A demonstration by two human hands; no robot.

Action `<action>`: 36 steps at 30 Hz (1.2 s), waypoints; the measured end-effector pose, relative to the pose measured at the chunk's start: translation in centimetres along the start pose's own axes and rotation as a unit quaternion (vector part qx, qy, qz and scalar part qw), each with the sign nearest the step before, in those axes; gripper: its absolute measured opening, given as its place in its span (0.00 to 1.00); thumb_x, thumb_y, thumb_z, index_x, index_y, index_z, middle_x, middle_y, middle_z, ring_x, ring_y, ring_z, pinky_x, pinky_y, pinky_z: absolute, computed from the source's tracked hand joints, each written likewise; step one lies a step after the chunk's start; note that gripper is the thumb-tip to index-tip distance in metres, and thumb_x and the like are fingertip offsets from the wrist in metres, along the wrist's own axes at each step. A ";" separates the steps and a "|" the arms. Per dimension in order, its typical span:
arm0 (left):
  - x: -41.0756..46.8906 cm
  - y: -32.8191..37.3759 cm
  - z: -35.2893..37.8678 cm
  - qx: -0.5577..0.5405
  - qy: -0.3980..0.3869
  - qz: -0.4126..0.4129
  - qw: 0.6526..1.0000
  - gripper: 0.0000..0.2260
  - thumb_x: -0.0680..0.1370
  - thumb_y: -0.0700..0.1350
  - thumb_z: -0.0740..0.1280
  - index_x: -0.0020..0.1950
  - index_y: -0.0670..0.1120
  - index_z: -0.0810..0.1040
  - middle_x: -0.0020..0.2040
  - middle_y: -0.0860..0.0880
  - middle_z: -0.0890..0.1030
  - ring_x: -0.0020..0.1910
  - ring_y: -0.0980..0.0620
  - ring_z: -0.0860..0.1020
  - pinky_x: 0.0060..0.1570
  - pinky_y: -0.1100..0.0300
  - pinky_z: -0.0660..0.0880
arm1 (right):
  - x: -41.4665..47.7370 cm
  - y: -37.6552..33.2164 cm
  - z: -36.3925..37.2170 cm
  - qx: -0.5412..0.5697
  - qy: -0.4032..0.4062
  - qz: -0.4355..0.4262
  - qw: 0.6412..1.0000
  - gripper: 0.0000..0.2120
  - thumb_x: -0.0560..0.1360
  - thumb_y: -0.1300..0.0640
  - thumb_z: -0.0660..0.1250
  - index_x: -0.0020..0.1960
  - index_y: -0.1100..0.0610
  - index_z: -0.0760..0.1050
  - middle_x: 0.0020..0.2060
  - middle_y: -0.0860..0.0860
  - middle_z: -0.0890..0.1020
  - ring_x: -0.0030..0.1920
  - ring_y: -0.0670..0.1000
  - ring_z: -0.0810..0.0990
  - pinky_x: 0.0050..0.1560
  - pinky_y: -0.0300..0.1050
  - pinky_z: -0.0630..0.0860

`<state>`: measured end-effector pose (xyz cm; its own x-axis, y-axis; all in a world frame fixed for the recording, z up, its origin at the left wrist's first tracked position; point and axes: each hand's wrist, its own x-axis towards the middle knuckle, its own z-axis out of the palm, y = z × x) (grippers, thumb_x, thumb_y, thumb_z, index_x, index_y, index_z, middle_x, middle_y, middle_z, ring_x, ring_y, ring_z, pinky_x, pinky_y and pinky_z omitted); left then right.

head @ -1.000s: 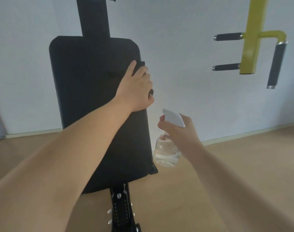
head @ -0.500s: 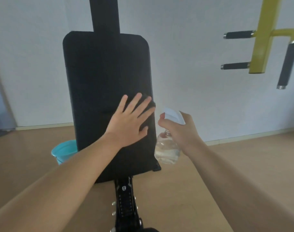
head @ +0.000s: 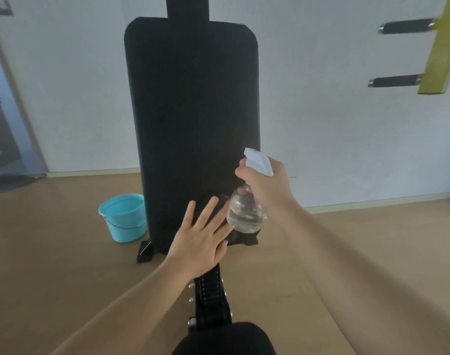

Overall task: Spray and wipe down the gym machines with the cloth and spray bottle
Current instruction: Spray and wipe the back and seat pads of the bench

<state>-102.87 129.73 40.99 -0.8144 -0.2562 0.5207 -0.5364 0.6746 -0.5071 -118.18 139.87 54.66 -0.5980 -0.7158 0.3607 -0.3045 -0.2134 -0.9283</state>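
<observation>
A tall black back pad (head: 193, 111) of a gym bench stands upright before me. My left hand (head: 202, 239) lies flat with spread fingers near the pad's lower edge, pressing a dark cloth (head: 215, 204) that barely shows against the pad. My right hand (head: 267, 183) grips a clear spray bottle (head: 245, 213) with a white trigger head, held just right of my left hand, in front of the pad's lower right corner.
A light blue bucket (head: 122, 217) sits on the wooden floor left of the pad. The bench's black adjusting rail (head: 211, 295) runs toward me, with a black seat (head: 223, 339) at the bottom. Yellow frame (head: 444, 44) with black handles hangs at upper right.
My left hand has slid down the pad from its upper right part to the lower edge, its fingers now spread flat. The right hand with the bottle stayed beside the pad.
</observation>
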 end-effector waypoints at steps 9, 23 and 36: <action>8.3 -12.3 -9.1 0.045 0.067 -0.198 0.977 0.32 0.82 0.61 0.51 0.84 0.54 0.49 0.85 0.45 0.45 0.83 0.38 0.43 0.78 0.34 0.41 | 0.6 -1.7 0.3 -0.020 -0.001 -0.017 1.000 0.08 0.74 0.52 0.76 0.52 0.46 0.81 0.46 0.47 0.82 0.51 0.51 0.82 0.47 0.44 0.81; 1.5 -8.7 -4.2 -0.046 0.058 -0.234 0.969 0.32 0.83 0.61 0.52 0.84 0.53 0.49 0.85 0.44 0.44 0.83 0.37 0.40 0.77 0.31 0.56 | 1.0 -7.4 4.1 -0.048 -0.104 -0.083 0.990 0.05 0.74 0.55 0.75 0.50 0.50 0.82 0.43 0.49 0.83 0.48 0.52 0.83 0.45 0.46 0.81; -1.1 -7.8 -3.1 -0.091 0.043 -0.248 0.964 0.27 0.85 0.57 0.45 0.83 0.47 0.56 0.84 0.41 0.53 0.81 0.34 0.54 0.72 0.35 0.68 | -1.2 -10.1 6.7 -0.075 -0.123 -0.060 0.988 0.07 0.75 0.57 0.71 0.49 0.60 0.78 0.38 0.53 0.79 0.39 0.51 0.79 0.44 0.50 0.82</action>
<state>-97.09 126.90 46.54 -0.4426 -0.5253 0.7267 -0.8009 0.5961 -0.0570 -109.41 138.38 63.01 -0.3587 -0.8353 0.4166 -0.4794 -0.2180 -0.8501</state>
